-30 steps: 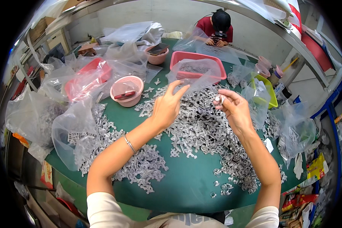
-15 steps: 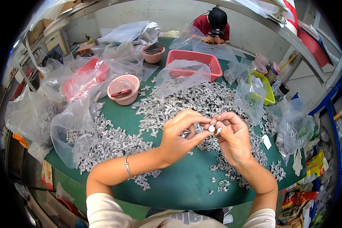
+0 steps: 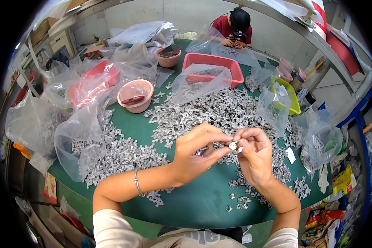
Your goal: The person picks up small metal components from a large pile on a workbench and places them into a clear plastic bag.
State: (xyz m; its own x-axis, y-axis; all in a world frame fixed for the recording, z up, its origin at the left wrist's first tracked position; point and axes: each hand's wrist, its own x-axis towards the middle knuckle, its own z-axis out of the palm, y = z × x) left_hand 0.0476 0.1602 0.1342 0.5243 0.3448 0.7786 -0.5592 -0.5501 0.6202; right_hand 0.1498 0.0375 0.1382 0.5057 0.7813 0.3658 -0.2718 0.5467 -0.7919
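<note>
My left hand [image 3: 196,153] is closed, thumb and fingers pinching a small silvery metal part with a round, cup-like end [image 3: 232,146]. My right hand [image 3: 256,159] meets it fingertip to fingertip, also closed on the small metal part; its exact shape is partly covered by the fingers. Another bit of grey metal [image 3: 203,149] shows inside the curled fingers of my left hand. Behind and beneath both hands spreads a large heap of grey metal pieces [image 3: 194,111]. Below my right hand lie several loose ring-shaped metal pieces [image 3: 243,200] on the green table [image 3: 186,206].
A second heap of grey pieces [image 3: 124,155] lies at left, beside clear plastic bags [image 3: 76,142]. Farther back are a round pink basket [image 3: 136,105] holding a red object, a pink tub [image 3: 235,64] and a yellow-green bin [image 3: 294,99]. Another person [image 3: 235,29] works at the far side.
Both hands stay together, slightly lower than before. The round end of the metal part has turned to show more of its face. The surrounding heaps look unchanged.
</note>
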